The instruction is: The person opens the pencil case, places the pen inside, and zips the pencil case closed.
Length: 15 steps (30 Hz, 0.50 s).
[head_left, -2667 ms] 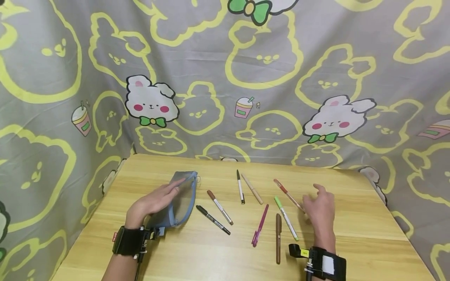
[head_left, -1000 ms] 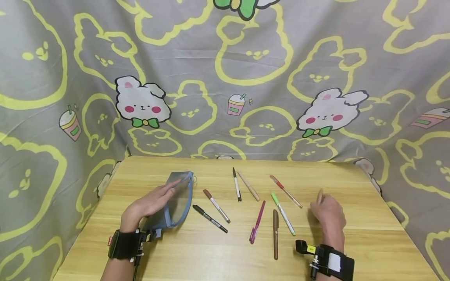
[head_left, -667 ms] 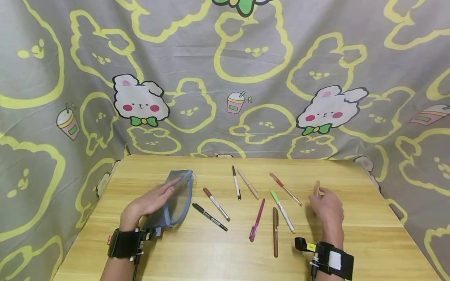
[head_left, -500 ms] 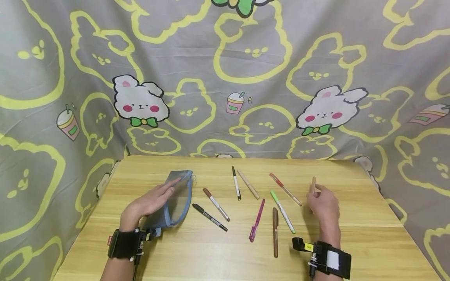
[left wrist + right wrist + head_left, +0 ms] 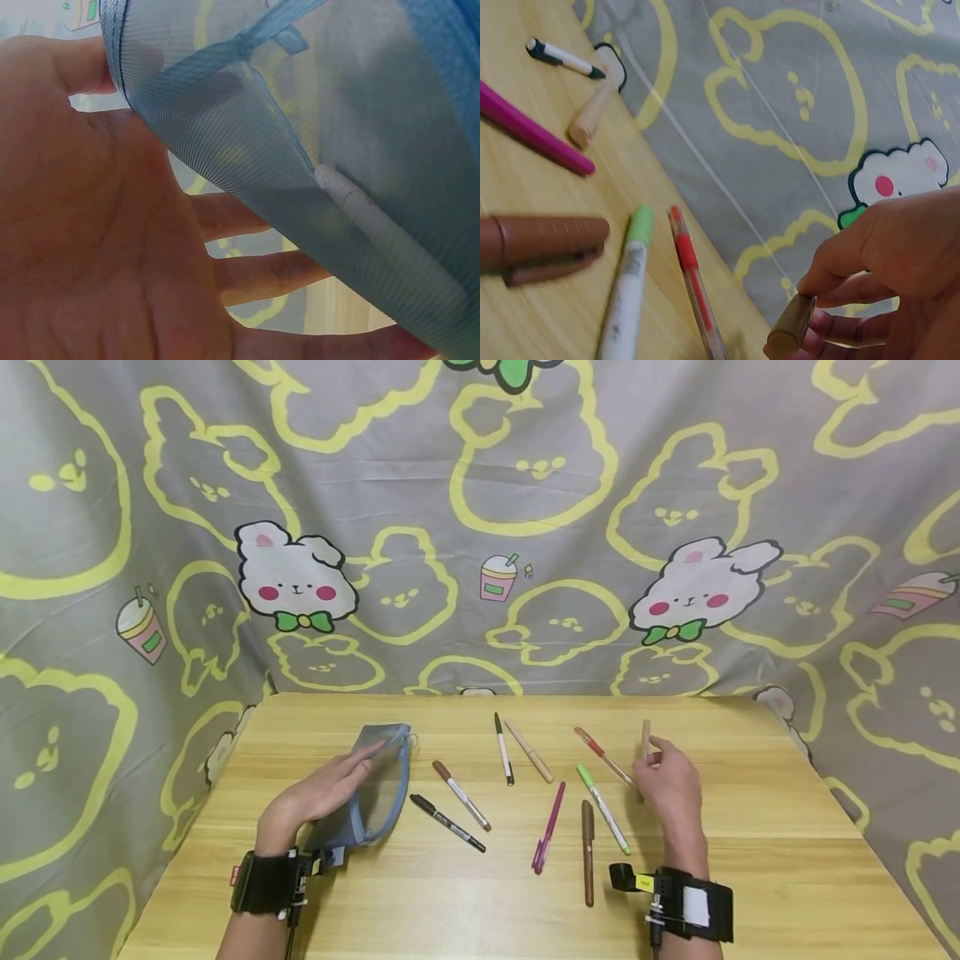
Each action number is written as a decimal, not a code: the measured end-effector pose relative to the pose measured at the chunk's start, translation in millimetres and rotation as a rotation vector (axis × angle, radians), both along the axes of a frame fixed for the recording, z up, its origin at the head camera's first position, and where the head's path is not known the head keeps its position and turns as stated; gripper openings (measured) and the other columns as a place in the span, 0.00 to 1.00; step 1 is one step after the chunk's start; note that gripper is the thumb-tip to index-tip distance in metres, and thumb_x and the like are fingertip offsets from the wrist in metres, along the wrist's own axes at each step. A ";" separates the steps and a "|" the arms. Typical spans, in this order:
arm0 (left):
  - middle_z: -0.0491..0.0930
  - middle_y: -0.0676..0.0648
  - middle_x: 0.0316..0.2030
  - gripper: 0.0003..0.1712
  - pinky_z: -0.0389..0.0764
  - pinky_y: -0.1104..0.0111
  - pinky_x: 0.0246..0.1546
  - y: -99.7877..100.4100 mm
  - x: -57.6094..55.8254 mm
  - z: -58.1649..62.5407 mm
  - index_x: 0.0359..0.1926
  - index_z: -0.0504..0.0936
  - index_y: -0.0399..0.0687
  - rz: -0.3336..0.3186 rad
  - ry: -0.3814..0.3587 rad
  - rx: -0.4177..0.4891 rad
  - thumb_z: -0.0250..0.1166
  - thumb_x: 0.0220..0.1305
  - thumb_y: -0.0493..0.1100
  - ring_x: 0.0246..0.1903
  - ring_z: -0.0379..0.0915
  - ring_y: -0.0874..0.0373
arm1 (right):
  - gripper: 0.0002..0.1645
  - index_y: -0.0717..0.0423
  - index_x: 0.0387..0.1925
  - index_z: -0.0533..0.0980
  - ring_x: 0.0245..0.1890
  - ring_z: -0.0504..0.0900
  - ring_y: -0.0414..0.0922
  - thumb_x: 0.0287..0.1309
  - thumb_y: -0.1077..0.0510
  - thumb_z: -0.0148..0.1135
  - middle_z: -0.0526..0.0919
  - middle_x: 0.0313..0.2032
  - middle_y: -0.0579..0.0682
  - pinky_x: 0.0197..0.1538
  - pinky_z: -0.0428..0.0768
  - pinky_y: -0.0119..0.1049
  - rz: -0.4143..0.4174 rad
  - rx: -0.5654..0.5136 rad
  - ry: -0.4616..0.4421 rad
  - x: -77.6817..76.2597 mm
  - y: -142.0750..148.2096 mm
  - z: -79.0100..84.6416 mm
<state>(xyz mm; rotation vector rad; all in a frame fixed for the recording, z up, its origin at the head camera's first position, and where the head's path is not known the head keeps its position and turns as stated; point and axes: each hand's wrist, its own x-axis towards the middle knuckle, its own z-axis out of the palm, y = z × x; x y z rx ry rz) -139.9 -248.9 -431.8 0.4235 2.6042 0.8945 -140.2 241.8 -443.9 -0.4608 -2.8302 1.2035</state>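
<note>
My left hand (image 5: 318, 789) lies with straight fingers on a blue-edged mesh pencil pouch (image 5: 390, 789) at the table's left. In the left wrist view the fingers run along the pouch's far side, and a pale pen (image 5: 390, 236) shows through the mesh. My right hand (image 5: 675, 785) pinches a tan pen (image 5: 646, 737) between thumb and fingers, its far end pointing up and away. In the right wrist view the tan pen (image 5: 791, 330) is seen end-on, its rest hidden by the hand. Just left of this hand lies a clear pen with a red cap (image 5: 600, 750).
Several pens are scattered mid-table: green-capped (image 5: 602, 808), brown (image 5: 588, 852), magenta (image 5: 550, 827), black (image 5: 447, 822), brown-capped white (image 5: 461, 795), white with black tip (image 5: 503, 749), and beige (image 5: 529, 752). A patterned cloth (image 5: 420, 468) hangs behind the wooden table (image 5: 450, 902).
My right hand has picked up the tan pen at the right and carried it leftward, near the red-capped pen. The left hand stays on the pouch.
</note>
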 end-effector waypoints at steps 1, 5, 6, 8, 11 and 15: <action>0.50 0.28 0.77 0.32 0.48 0.29 0.69 -0.2 0.0 -0.1 0.82 0.53 0.45 0.003 -0.001 0.002 0.36 0.84 0.50 0.74 0.44 0.24 | 0.37 0.71 0.73 0.62 0.37 0.84 0.54 0.65 0.62 0.52 0.79 0.50 0.66 0.27 0.77 0.36 0.007 -0.002 0.009 -0.5 -3.0 0.3; 0.49 0.28 0.77 0.32 0.48 0.29 0.69 -0.6 -0.1 -0.9 0.82 0.52 0.45 0.007 -0.003 0.009 0.36 0.85 0.51 0.74 0.43 0.24 | 0.36 0.71 0.73 0.63 0.42 0.85 0.57 0.65 0.62 0.53 0.79 0.51 0.66 0.27 0.80 0.36 0.041 -0.024 0.034 -2.9 -15.4 -0.3; 0.49 0.28 0.78 0.32 0.48 0.29 0.69 -0.5 -0.2 -1.1 0.82 0.52 0.46 0.006 -0.004 0.007 0.36 0.85 0.51 0.75 0.43 0.25 | 0.36 0.71 0.73 0.63 0.42 0.85 0.57 0.65 0.63 0.54 0.79 0.51 0.66 0.26 0.80 0.36 0.048 -0.027 0.041 -3.5 -18.4 -0.6; 0.48 0.29 0.78 0.32 0.47 0.29 0.69 -1.3 -0.3 -2.2 0.82 0.51 0.46 0.008 -0.006 0.008 0.35 0.85 0.52 0.75 0.42 0.25 | 0.35 0.70 0.72 0.64 0.43 0.85 0.57 0.65 0.63 0.54 0.79 0.50 0.65 0.26 0.81 0.35 0.061 -0.023 0.055 -5.0 -24.4 -1.7; 0.48 0.29 0.78 0.32 0.47 0.29 0.69 -2.3 -0.8 -3.3 0.82 0.51 0.46 0.010 -0.009 0.006 0.35 0.85 0.52 0.75 0.42 0.25 | 0.33 0.70 0.71 0.66 0.42 0.85 0.57 0.66 0.64 0.54 0.80 0.49 0.65 0.26 0.80 0.35 0.072 -0.015 0.076 -6.5 -32.2 -2.7; 0.48 0.29 0.78 0.32 0.46 0.28 0.69 -2.8 -1.3 -3.7 0.82 0.51 0.47 0.013 -0.015 0.006 0.35 0.85 0.52 0.75 0.42 0.25 | 0.33 0.70 0.71 0.66 0.42 0.85 0.57 0.65 0.64 0.54 0.80 0.49 0.65 0.27 0.80 0.35 0.091 -0.012 0.088 -7.6 -40.3 -2.2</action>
